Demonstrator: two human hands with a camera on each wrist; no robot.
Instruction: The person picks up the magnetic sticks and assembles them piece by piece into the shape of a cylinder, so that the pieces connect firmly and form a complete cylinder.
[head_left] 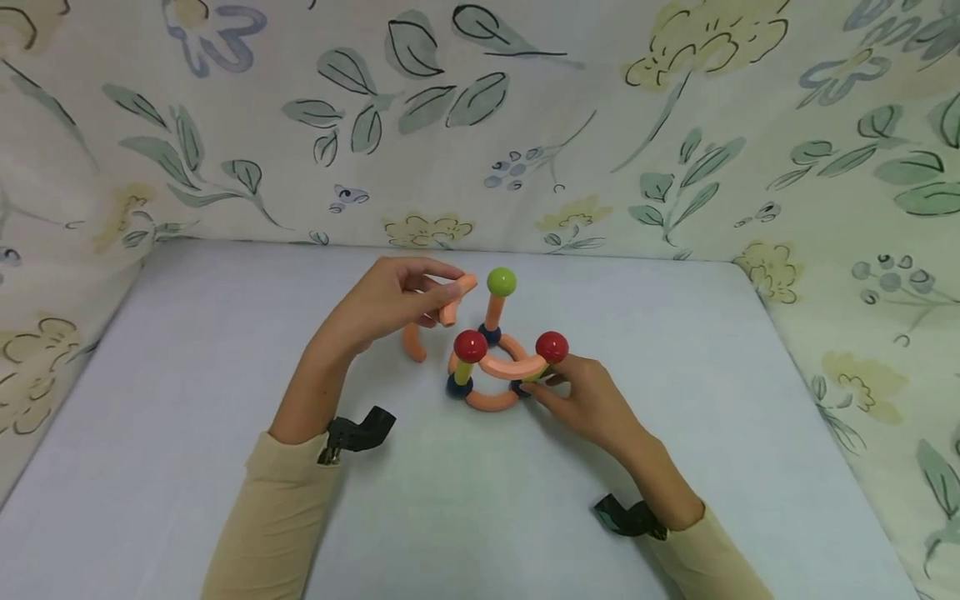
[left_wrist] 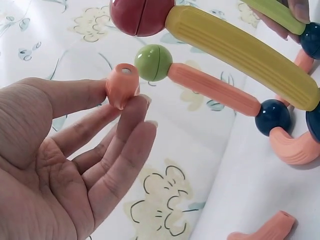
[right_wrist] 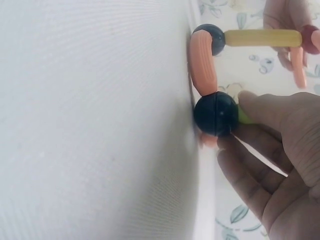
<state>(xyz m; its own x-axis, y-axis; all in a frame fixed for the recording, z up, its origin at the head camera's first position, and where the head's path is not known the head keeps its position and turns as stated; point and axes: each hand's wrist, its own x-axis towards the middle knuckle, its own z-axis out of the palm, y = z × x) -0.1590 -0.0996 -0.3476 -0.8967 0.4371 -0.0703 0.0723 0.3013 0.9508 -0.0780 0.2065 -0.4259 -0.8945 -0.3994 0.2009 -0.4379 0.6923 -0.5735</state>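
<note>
A frame of toy balls and rods [head_left: 491, 402] stands on the table, its base made of dark blue balls [right_wrist: 216, 114] and curved orange rods. From it rise an orange rod [head_left: 494, 312] topped by a green ball [head_left: 502, 282], a yellow rod [left_wrist: 240, 55] under a red ball [head_left: 470, 347], and a yellow-green rod under another red ball [head_left: 552, 347]. A curved orange rod [head_left: 513, 367] bridges the red balls. My left hand [head_left: 397, 296] pinches a loose curved orange rod [left_wrist: 122, 86] near the green ball. My right hand [head_left: 592, 404] grips the yellow-green rod [right_wrist: 244, 116] just above its blue ball.
Another curved orange rod [head_left: 412, 342] lies on the white table [head_left: 187, 350], left of the frame and below my left hand. A floral cloth [head_left: 570, 192] hangs behind the table's far edge. Each wrist wears a black camera mount [head_left: 363, 429].
</note>
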